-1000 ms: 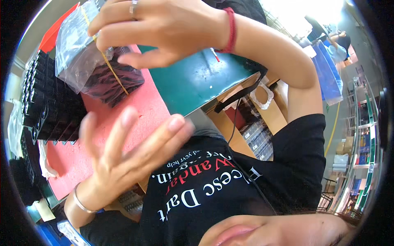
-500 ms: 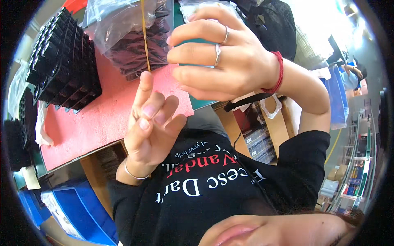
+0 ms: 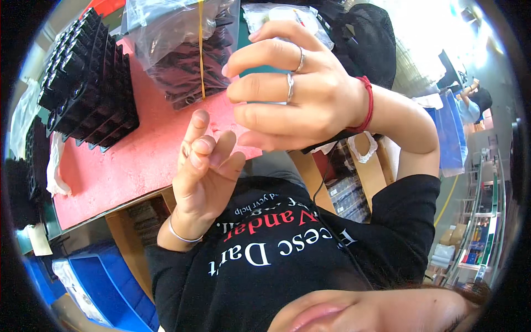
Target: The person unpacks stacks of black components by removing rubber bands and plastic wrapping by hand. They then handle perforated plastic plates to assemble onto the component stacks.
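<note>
A clear plastic bag (image 3: 185, 61) packed with dark slender pieces rests on a pink mat (image 3: 119, 169). A yellow rubber band (image 3: 201, 52) runs down across the bag. Just below the band's near end is my left hand (image 3: 204, 171), palm up, fingers half bent and apart, with nothing seen in it. My right hand (image 3: 307, 97) hovers to the right of the bag. Its fingers are curved and spread, the back of the hand upward; its palm is hidden, and no held thing shows.
Stacked black trays (image 3: 91, 88) stand left on the mat, beside a crumpled white strip (image 3: 57, 166). A black mesh bag (image 3: 368, 41) and a clear packet (image 3: 326, 36) lie beyond my right hand. Blue bins (image 3: 110, 285) are lower left. Another person (image 3: 470, 105) is far right.
The rubber band, which reached my left index fingertip, now lies against the bag, apart from the finger. My left hand has moved slightly down and right. My right hand has shifted slightly.
</note>
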{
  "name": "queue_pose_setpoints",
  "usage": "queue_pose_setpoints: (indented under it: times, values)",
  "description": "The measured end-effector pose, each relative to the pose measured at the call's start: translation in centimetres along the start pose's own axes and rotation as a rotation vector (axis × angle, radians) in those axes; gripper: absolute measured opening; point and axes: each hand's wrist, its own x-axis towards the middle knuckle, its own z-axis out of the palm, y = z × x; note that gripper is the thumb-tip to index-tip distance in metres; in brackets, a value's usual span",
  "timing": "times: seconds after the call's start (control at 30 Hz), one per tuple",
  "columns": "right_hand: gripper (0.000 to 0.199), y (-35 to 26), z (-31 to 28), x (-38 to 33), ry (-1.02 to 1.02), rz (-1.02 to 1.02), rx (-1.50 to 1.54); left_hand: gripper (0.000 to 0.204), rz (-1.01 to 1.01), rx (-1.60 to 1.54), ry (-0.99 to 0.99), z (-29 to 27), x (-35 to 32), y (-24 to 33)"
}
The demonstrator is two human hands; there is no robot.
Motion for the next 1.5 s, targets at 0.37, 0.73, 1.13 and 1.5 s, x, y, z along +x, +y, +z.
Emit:
queue_pose_setpoints:
  times: [0.37,0.73,1.13,1.5]
  values:
    - [0.022,-0.9,0.8,1.3,0.119,0.11,0.14,0.038,-0.013,0.218,0.045,-0.1,-0.2,-0.3]
    - [0.021,0.2,-1.6,2.1,-0.034,0.076,0.043,0.029,0.73,1.321,-0.106,1.7,-0.4,4.5]
    - [0.023,1.6,-1.3,3.2,-0.036,-0.034,-0.343,0.019,1.135,2.033,0.261,3.2,-1.7,9.8]
    - [0.017,2.4,3.4,2.1,-0.174,-0.063,-0.626,0.032,1.274,2.593,-0.369,8.4,7.1,10.6]
